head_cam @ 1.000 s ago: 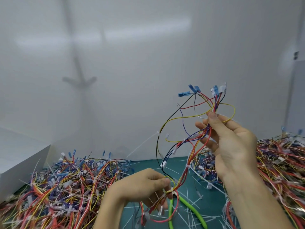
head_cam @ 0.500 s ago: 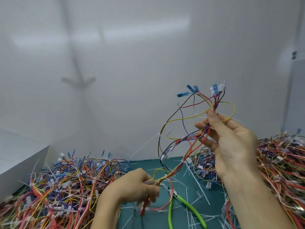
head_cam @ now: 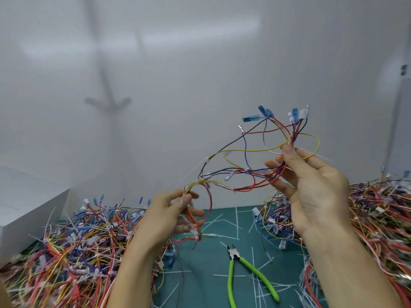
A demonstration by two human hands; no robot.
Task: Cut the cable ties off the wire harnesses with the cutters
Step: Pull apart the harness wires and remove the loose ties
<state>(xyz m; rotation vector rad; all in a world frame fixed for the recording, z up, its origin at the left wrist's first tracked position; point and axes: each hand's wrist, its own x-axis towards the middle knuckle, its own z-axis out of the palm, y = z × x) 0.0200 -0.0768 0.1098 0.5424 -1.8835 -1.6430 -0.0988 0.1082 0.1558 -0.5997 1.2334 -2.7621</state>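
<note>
A wire harness (head_cam: 245,171) of red, yellow, black and purple wires with blue connectors at its top hangs stretched between both hands above the mat. My right hand (head_cam: 309,192) pinches its upper end, thumb on the bundle. My left hand (head_cam: 171,215) grips the lower end, fingers curled round the wires. White cable ties (head_cam: 205,162) stick out from the bundle. The green-handled cutters (head_cam: 243,271) lie untouched on the green mat (head_cam: 206,258) below, jaws pointing away from me.
A big heap of harnesses (head_cam: 73,247) fills the left side, another heap (head_cam: 378,218) the right. Cut white tie offcuts (head_cam: 235,216) litter the mat. A white box (head_cam: 26,207) stands at the far left. A white wall rises just behind.
My left hand has risen from near the mat, lifting the harness's lower end clear of the cutters. The harness now spreads more sideways. My right hand has barely moved.
</note>
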